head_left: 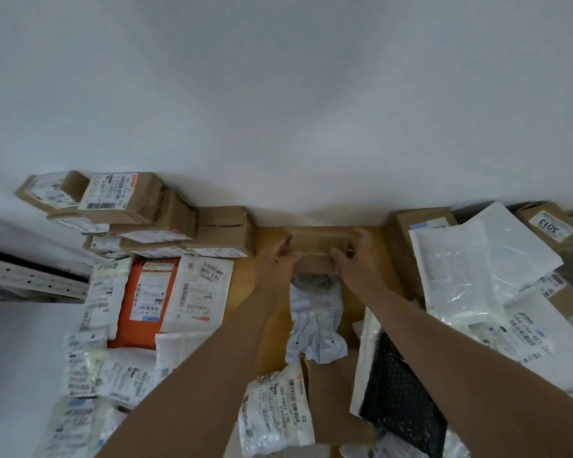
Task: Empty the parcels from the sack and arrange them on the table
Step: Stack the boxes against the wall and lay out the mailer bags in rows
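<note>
A small brown cardboard parcel (315, 246) stands against the white wall at the far edge of the wooden table (272, 239). My left hand (278, 262) grips its left end and my right hand (354, 259) grips its right end, fingers curled over the box. Just in front of it lies a crumpled white plastic parcel (315, 319). A stack of brown boxes (139, 216) sits to the left along the wall. The sack is not in view.
An orange mailer (143, 302) and several white labelled bags (199, 292) lie in rows at left. White bags (460, 276), a black bubble mailer (401, 391) and boxes (549, 226) are heaped at right. A labelled white bag (275, 408) lies near me.
</note>
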A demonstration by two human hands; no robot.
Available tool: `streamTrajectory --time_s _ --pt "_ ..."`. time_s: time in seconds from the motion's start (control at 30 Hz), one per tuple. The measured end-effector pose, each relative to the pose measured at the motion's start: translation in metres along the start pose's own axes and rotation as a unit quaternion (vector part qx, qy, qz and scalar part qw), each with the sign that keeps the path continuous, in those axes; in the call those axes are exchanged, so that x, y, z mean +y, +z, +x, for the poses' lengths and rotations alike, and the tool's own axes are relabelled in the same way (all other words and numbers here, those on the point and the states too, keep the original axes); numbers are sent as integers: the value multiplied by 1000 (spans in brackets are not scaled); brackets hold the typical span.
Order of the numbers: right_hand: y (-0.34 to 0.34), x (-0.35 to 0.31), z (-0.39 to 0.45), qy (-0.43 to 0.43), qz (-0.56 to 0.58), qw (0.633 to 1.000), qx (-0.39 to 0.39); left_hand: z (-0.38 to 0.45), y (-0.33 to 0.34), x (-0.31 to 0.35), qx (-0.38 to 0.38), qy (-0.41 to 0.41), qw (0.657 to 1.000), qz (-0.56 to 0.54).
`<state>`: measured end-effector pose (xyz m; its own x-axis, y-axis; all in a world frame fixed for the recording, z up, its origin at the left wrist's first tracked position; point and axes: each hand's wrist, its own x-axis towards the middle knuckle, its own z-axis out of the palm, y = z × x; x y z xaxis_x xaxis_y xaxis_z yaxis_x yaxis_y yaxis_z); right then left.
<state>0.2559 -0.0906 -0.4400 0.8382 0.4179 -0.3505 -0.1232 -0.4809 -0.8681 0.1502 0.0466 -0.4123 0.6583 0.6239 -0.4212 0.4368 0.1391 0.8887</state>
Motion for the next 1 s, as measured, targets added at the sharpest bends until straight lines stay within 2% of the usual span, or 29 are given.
streamTrajectory --time_s 0.1,0.2,0.3,0.4,0.47,0.53,0.6,0.63,0.67,0.7,0.73,0.77,0.8,0.83,0.93,1.0 --pt "4 -10 9 95 68 993 5 2 -5 5 -39 -2 998 -56" --pt "9 -11 15 144 78 986 11 3 -11 8 -57 30 998 11" --pt "6 -13 11 211 196 957 -41 1 -15 6 -24 74 996 54" --pt "2 -13 9 191 267 940 -96 -8 -6 6 -33 126 987 90" --pt "6 -14 8 153 245 950 -117 -17 -1 10 -21 98 991 93" --pt "11 -23 -1 146 162 963 -157 -17 -1 10 -1 52 995 88" --pt "13 -19 -1 111 10 975 -192 -14 -2 10 17 15 992 122" --pt "10 -18 -3 66 -102 972 -200 -12 -1 10 28 -7 990 138" --pt "6 -17 -4 10 -210 959 -190 -10 -1 11 43 -26 988 146" --pt "0 -13 -3 -52 -329 933 -139 -9 0 12 59 -37 987 147" --pt "-8 -10 -2 -132 -429 891 -71 -8 0 11 72 -44 986 143" --pt "-19 -10 -3 -165 -487 858 -4 -8 1 10 79 -54 986 138" --pt "-30 -1 5 -160 -516 840 58 -7 2 8 75 -72 985 138" --pt "-44 2 10 -110 -535 832 98 -7 3 6 67 -92 982 148" --pt "-76 -1 20 68 -575 810 95 -12 3 0 40 -143 966 212" --pt "-80 -2 21 86 -610 785 72 -17 4 -4 42 -129 958 254"
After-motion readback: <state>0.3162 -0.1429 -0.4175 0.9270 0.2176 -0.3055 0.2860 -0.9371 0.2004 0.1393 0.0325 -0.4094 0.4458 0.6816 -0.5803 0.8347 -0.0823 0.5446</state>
